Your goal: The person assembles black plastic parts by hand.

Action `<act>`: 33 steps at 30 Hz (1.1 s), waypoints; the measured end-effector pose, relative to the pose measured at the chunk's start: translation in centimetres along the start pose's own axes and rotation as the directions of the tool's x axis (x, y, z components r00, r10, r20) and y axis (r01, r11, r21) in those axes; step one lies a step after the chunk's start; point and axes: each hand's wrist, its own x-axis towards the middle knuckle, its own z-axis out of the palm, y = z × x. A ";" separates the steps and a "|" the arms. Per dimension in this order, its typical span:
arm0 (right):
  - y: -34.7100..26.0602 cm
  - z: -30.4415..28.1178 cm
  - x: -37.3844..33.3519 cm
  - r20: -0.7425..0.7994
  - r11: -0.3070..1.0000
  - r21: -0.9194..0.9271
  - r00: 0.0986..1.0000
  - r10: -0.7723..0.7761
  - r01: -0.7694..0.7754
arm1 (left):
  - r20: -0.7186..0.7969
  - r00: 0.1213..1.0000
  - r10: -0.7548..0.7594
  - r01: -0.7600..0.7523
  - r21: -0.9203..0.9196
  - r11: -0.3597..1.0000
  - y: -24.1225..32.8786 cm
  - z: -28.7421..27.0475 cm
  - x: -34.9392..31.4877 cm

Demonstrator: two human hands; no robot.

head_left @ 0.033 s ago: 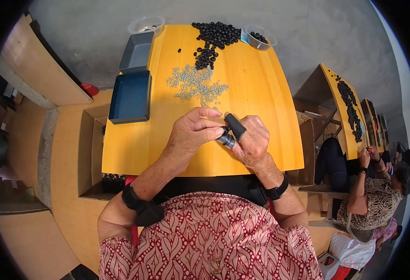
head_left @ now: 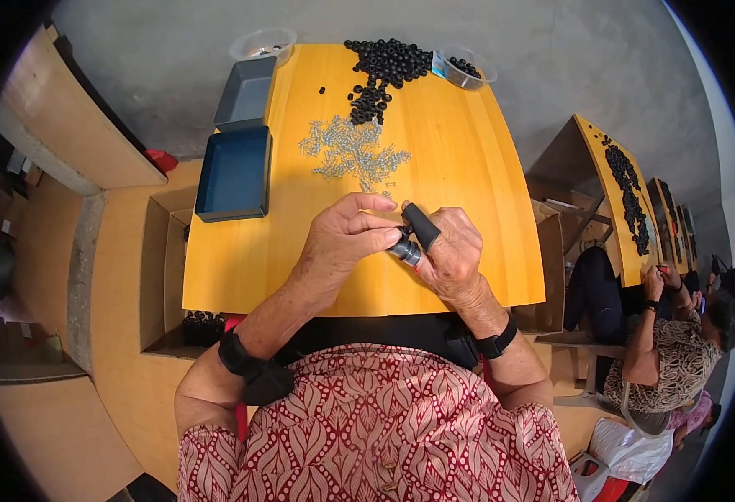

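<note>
Presently, nearest is the person's red-and-cream patterned shirt (head_left: 384, 410), and just beyond it is the near edge of a yellow wooden desk (head_left: 476, 167). Above this desk, the left hand (head_left: 339, 238) has its grip pinched together, thumb toward forefinger, on a small black piece (head_left: 405, 231), whose exact shape the fingertips hide. The right hand (head_left: 454, 258) keeps its grip curled around a dark grey cylindrical object with a red part (head_left: 403, 251); the upper end of this object is at the black piece, just beside the left thumb. A black finger sleeve (head_left: 422, 227) covers one right finger. Beyond the hands lies a loose spread of small silvery metal pieces (head_left: 351, 151), and to the left stand a dark blue rectangular tray (head_left: 233, 176) and, behind it, a grey rectangular tray (head_left: 245, 94). Farther, a heap of round black parts (head_left: 387, 63) reaches near a clear round tub (head_left: 468, 70), which holds similar parts.
</note>
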 end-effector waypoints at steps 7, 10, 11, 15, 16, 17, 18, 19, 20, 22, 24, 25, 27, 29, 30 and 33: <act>-0.1 0.0 -0.1 0.070 0.999 -0.025 0.997 0.041 -0.040 | -0.003 1.000 -0.022 0.022 -0.009 1.000 -0.3 -0.3 0.2; 0.2 -0.3 -0.2 0.107 0.999 -0.024 0.993 0.047 -0.045 | 0.001 1.000 -0.022 0.022 0.027 0.999 -0.1 -0.2 0.2; 0.2 -0.3 -0.3 0.115 0.999 -0.015 0.992 0.041 -0.040 | 0.004 1.000 0.003 -0.004 0.079 0.997 0.1 -0.3 0.2; -0.4 -0.6 0.5 0.122 0.999 0.019 0.992 0.034 -0.037 | -0.092 0.992 0.088 -0.073 0.155 0.985 0.4 -0.3 0.3; -0.4 -0.6 0.5 0.117 0.999 0.021 0.993 0.028 -0.031 | -0.092 0.992 0.087 -0.072 0.156 0.985 0.4 -0.2 0.3; -0.4 -0.7 0.5 0.112 0.999 0.023 0.993 0.022 -0.025 | -0.097 0.989 0.111 -0.094 0.168 0.981 0.3 -0.1 0.4; -0.4 -0.6 0.4 0.112 0.999 0.024 0.993 0.022 -0.025 | -0.103 0.985 0.135 -0.115 0.180 0.977 0.2 0.0 0.4; -0.2 -0.5 0.4 0.085 0.999 0.039 0.996 0.012 -0.016 | -0.105 0.985 0.136 -0.116 0.181 0.977 0.1 0.0 0.3; -0.2 -0.4 0.3 0.059 0.999 0.054 0.998 0.003 -0.006 | -0.090 0.985 0.146 -0.127 0.194 0.973 -0.1 0.1 0.3; -0.2 -0.4 0.5 0.044 0.999 0.046 0.999 0.016 -0.018 | -0.076 0.985 0.158 -0.139 0.204 0.969 -0.1 0.2 0.2; -0.2 -0.5 0.5 0.026 0.999 0.038 0.999 0.028 -0.029 | -0.030 0.991 0.134 -0.129 0.135 0.982 0.2 0.3 0.0; -0.1 -0.5 0.4 0.024 0.999 0.026 0.999 0.024 -0.025 | -0.031 0.990 0.136 -0.131 0.135 0.982 0.4 0.5 -0.1; 0.0 -0.4 0.4 0.022 1.000 0.015 1.000 0.018 -0.018 | 0.040 0.998 0.043 -0.044 0.023 0.999 0.6 0.7 -0.2; 0.0 -0.3 0.3 0.009 1.000 0.019 1.000 -0.009 0.009 | 0.031 0.999 0.033 -0.033 0.006 0.999 0.4 0.5 -0.1; 0.0 -0.3 0.3 0.009 1.000 0.018 1.000 -0.009 0.009 | 0.027 0.999 0.019 -0.019 -0.011 1.000 0.2 0.4 0.0; -0.1 -0.3 0.2 0.051 0.999 -0.029 0.998 -0.024 0.025 | 0.017 1.000 0.002 -0.003 0.040 0.999 0.2 0.1 0.1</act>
